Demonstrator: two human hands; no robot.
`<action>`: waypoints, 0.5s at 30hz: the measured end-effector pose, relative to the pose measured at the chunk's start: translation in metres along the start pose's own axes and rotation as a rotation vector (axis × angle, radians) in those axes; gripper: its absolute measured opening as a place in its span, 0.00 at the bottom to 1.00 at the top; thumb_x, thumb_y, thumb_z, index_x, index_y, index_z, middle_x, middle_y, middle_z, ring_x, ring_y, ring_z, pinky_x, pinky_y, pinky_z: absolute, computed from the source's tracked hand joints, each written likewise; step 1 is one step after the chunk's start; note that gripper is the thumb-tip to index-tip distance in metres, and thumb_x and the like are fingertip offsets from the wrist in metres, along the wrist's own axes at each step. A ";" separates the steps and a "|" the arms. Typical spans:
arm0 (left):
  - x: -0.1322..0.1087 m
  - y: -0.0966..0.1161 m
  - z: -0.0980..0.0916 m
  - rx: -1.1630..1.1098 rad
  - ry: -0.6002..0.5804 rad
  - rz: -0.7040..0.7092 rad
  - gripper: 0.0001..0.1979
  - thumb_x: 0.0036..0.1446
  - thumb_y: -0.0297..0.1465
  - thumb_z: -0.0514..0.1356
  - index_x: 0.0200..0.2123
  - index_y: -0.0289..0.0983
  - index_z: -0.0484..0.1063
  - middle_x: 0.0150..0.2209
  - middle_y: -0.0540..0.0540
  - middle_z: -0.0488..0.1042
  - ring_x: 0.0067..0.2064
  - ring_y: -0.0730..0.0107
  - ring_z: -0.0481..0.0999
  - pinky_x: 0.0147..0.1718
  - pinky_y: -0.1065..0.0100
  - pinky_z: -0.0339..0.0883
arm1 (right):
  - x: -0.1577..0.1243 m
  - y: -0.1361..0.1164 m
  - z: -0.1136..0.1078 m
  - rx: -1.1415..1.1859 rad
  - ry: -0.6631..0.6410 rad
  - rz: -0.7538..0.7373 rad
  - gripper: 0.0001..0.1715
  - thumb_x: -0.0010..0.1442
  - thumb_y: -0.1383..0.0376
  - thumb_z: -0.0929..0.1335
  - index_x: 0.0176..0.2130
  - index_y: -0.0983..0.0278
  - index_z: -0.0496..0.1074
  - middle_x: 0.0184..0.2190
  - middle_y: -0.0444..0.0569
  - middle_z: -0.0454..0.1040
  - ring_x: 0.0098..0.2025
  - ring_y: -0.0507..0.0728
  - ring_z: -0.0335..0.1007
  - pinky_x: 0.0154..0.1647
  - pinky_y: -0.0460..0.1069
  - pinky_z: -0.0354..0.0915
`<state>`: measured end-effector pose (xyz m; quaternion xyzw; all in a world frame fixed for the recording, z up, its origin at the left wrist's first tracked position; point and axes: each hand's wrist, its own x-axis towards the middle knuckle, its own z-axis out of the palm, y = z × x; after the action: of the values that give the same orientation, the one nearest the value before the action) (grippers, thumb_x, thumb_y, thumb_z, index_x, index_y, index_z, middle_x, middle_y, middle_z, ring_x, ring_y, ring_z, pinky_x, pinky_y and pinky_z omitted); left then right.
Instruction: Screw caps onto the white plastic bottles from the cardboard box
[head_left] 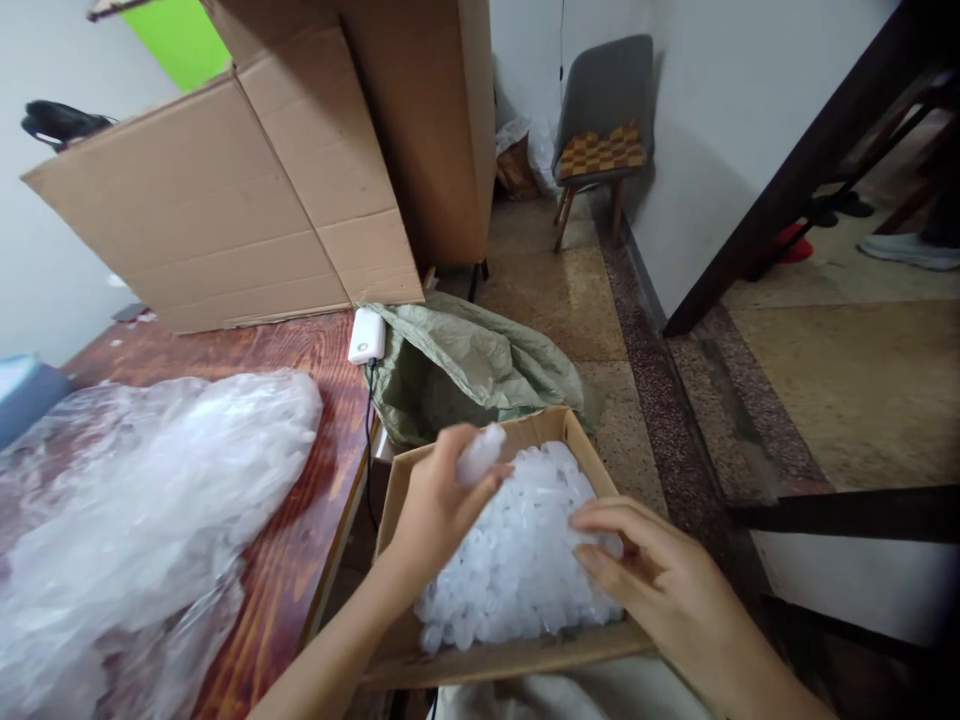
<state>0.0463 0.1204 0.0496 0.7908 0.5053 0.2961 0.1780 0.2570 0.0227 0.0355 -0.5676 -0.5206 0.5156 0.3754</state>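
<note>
- Left hand (pixel 439 490), center of frame: I read it as pinched around 1 translucent piece (pixel 481 455), above the box's far side.
- Right hand (pixel 664 570), lower right: fingers curled at the pile's right side; can't tell from here if they grip anything.
- Doing it well, my call: light pinch, pieces look smooth and likely slip; keep both hands inside the rim; take from the top of the heap so nothing spills.
- Cardboard box (pixel 517 660), bottom center: open top, heaped with small translucent pieces (pixel 510 570).
- Greenish sack (pixel 487 350), just beyond the box: mouth gaping, inside too dim for me.
- Clear plastic bag (pixel 225 450), left, on the wooden table (pixel 330 375): whitish, contents unclear.
</note>
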 end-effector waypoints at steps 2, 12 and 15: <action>-0.022 0.016 -0.008 -0.112 -0.196 0.051 0.14 0.59 0.37 0.64 0.45 0.39 0.68 0.35 0.50 0.76 0.36 0.70 0.76 0.34 0.73 0.67 | 0.002 -0.001 -0.003 -0.146 0.022 -0.153 0.15 0.65 0.59 0.64 0.50 0.58 0.71 0.52 0.51 0.71 0.52 0.57 0.70 0.45 0.48 0.71; -0.045 0.045 -0.036 -0.407 -0.684 -0.161 0.15 0.59 0.40 0.64 0.47 0.41 0.75 0.39 0.49 0.78 0.38 0.69 0.75 0.38 0.73 0.64 | -0.004 -0.027 -0.011 -0.561 -0.180 -0.713 0.09 0.68 0.69 0.63 0.47 0.64 0.68 0.41 0.50 0.75 0.44 0.56 0.73 0.45 0.50 0.71; -0.048 0.047 -0.041 -0.519 -0.781 -0.216 0.17 0.56 0.43 0.64 0.43 0.37 0.76 0.36 0.49 0.78 0.35 0.71 0.73 0.34 0.75 0.63 | -0.010 -0.036 -0.016 -0.703 -0.174 -0.905 0.11 0.69 0.69 0.61 0.45 0.66 0.72 0.36 0.50 0.76 0.37 0.56 0.73 0.40 0.51 0.72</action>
<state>0.0372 0.0561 0.0938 0.7152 0.3894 0.0730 0.5757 0.2660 0.0215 0.0752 -0.3346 -0.8805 0.1444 0.3032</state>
